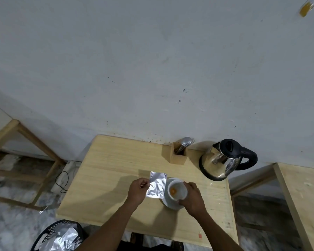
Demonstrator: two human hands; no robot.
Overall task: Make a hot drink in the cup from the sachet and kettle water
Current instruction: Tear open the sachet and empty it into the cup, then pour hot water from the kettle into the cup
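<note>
At lower centre of the frame, the left hand (138,192) pinches a flat silver foil sachet (156,185) while the right hand (192,198) grips a white cup (178,191) on its white saucer (170,204), with the steel kettle (223,160) at right on the pale wooden table (107,187).

Low in the frame, slightly right of centre, a pale wooden table (105,178) stands against a scuffed grey wall (152,60). The left hand (137,192) pinches the edge of a silver foil sachet (156,185) that lies flat on the tabletop. Just to the right of it, the right hand (193,198) grips a white cup (178,191) from its right side, tilted over a white saucer (169,203); something orange sits in the cup's bottom. Further up the table, near the wall, stand a wooden cutlery holder (178,156) with spoons and a steel kettle (221,160) with a black lid and handle. A black basket (49,232) holding crumpled foil sits at lower left.
</note>
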